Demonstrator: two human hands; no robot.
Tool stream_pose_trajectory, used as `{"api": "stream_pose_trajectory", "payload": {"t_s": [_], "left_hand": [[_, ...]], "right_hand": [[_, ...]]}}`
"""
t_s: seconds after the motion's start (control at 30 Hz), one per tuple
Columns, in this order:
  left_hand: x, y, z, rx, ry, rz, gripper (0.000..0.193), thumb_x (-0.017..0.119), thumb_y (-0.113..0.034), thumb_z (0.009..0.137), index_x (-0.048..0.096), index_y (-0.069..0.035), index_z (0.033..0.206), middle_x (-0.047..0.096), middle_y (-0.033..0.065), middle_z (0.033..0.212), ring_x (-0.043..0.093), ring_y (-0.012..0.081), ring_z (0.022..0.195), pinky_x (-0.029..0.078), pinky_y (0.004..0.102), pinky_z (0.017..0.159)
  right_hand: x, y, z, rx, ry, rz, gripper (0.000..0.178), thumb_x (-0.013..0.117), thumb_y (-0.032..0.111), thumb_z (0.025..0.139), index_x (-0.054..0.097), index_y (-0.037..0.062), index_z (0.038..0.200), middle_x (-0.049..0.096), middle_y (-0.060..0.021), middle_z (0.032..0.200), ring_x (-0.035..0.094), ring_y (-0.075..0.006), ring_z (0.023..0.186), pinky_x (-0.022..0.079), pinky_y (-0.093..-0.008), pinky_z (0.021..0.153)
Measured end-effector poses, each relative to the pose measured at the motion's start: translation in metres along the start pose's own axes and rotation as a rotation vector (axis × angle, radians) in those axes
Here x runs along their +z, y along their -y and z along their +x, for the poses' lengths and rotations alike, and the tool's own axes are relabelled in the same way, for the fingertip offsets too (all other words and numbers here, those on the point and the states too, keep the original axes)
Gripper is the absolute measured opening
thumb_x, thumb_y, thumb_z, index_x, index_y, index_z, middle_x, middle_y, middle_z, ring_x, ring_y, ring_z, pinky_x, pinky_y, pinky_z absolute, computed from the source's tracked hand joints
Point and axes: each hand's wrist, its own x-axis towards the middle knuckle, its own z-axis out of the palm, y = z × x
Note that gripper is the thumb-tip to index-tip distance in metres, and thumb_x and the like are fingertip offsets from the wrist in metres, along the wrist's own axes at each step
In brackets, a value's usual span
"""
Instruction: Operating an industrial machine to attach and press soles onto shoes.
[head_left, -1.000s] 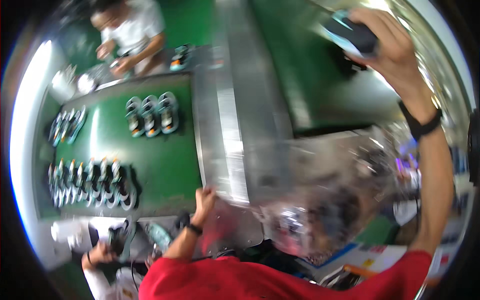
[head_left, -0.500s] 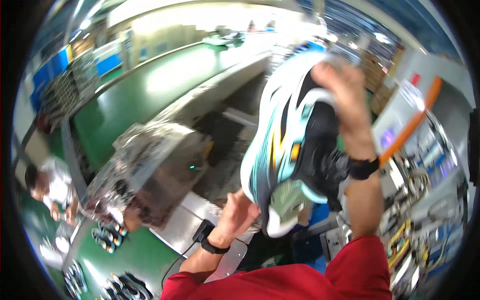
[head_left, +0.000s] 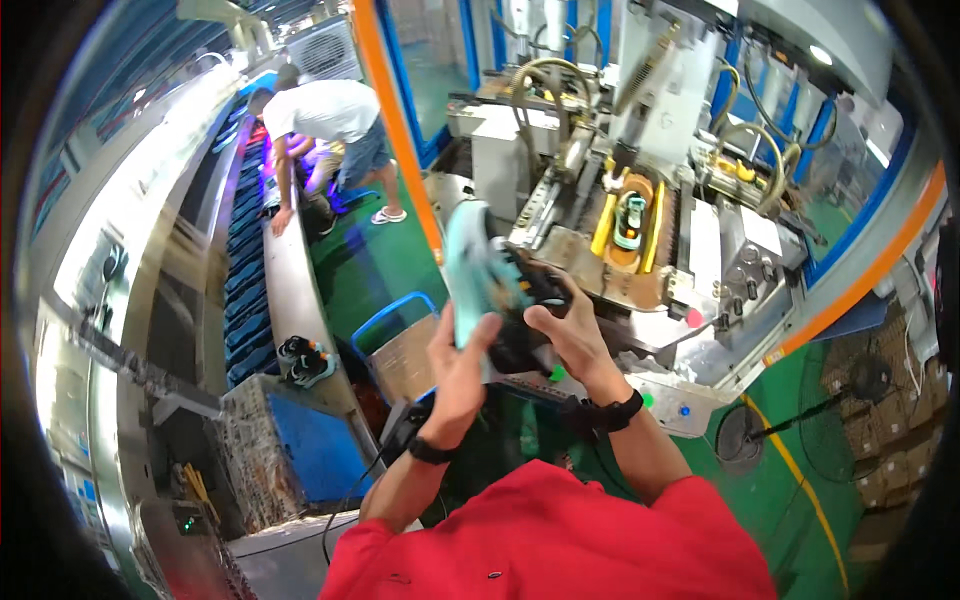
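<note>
A light teal and black sneaker, slightly blurred, is held up in front of me, tilted with its sole side toward the left. My left hand grips it low on the sole side, thumb pressed against it. Around its dark upper side closes my right hand. Just beyond, another sneaker lies in a brown mould in the press machine, between two yellow bars. My hands are apart from that one.
To the left runs a conveyor with dark slats; a pair of dark sneakers rests at its near end. A person in a white shirt bends over it farther back. A blue-handled cart and a fan stand on the green floor.
My view has swung right, from the green table to the press machine. The sneaker, earlier raised high to the right, is now lower, between both hands. My right hand has come down.
</note>
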Motion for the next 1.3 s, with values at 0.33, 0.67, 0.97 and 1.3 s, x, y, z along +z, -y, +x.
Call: {"api": "stream_pose_trajectory", "payload": {"t_s": [0.33, 0.67, 0.97, 1.3], "left_hand": [[0.202, 0.158, 0.149, -0.110, 0.419, 0.200, 0.043, 0.065, -0.036, 0.090, 0.062, 0.006, 0.100, 0.065, 0.0069, 0.086, 0.061, 0.0125, 0.082, 0.048, 0.0314, 0.072], [0.295, 0.358, 0.290, 0.196, 0.292, 0.870, 0.048, 0.066, -0.031, 0.081, 0.056, 0.006, 0.111, 0.064, 0.0276, 0.096, 0.063, 0.0437, 0.091, 0.051, 0.0507, 0.077], [0.250, 0.265, 0.280, -0.759, 0.173, 0.011, 0.020, 0.069, -0.010, 0.080, 0.063, 0.009, 0.086, 0.068, 0.0140, 0.088, 0.070, 0.0222, 0.077, 0.059, 0.0358, 0.051], [0.035, 0.079, 0.135, -0.681, 0.131, -0.049, 0.029, 0.061, -0.004, 0.085, 0.060, 0.009, 0.111, 0.065, 0.0117, 0.099, 0.063, 0.0176, 0.087, 0.054, 0.0310, 0.078]], "right_hand": [[-0.240, -0.050, -0.014, 0.163, -0.734, -0.118, 0.050, 0.069, 0.004, 0.072, 0.057, -0.0026, 0.120, 0.064, -0.0067, 0.101, 0.060, -0.0129, 0.086, 0.050, -0.0275, 0.079], [-0.304, -0.032, -0.052, 0.171, -1.117, -0.356, 0.055, 0.065, 0.000, 0.072, 0.052, -0.0035, 0.126, 0.058, -0.0087, 0.114, 0.058, -0.0163, 0.098, 0.047, -0.0297, 0.090], [-0.396, -0.044, 0.106, 0.440, -0.759, -0.776, 0.047, 0.073, 0.017, 0.070, 0.059, -0.0026, 0.111, 0.065, -0.0092, 0.094, 0.060, -0.0153, 0.083, 0.048, -0.0269, 0.074], [-0.289, -0.192, 0.302, 0.671, -0.339, -1.153, 0.046, 0.072, 0.027, 0.068, 0.065, -0.0092, 0.096, 0.068, -0.0255, 0.104, 0.067, -0.0346, 0.101, 0.053, -0.0412, 0.086]]}}
